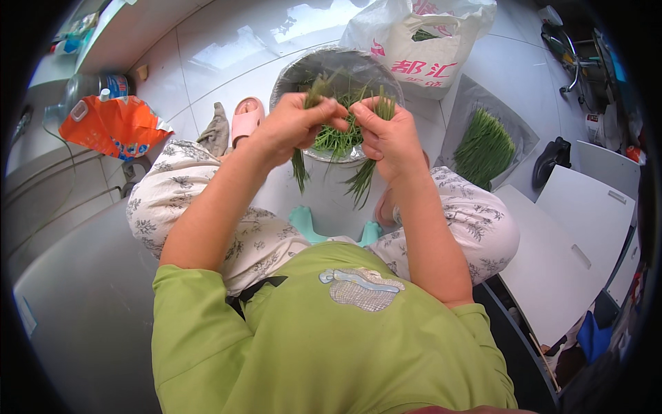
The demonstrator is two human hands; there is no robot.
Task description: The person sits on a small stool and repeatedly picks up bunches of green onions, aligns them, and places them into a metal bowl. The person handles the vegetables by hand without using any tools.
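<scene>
Over a round bin (285,70) with a shiny silvery liner, my left hand (302,124) grips a small bunch of long thin green leaves (300,173). Its upper tips are slightly blurred. My right hand (385,132) pinches a second bunch of the same chive-like leaves (362,178), whose lower ends hang outside the bin's near rim. The fingertips of both hands are close together; whether they touch I cannot tell. Loose cut leaves (339,135) lie inside the bin, partly hidden behind my hands.
At right, a thick pile of green leaves (483,147) lies on an opened grey plastic bag (517,121). Behind the bin stands a white plastic carrier bag (439,57) with pink print. An orange bag (111,127), a pink slipper (247,118) and a black shoe (552,161) are nearby.
</scene>
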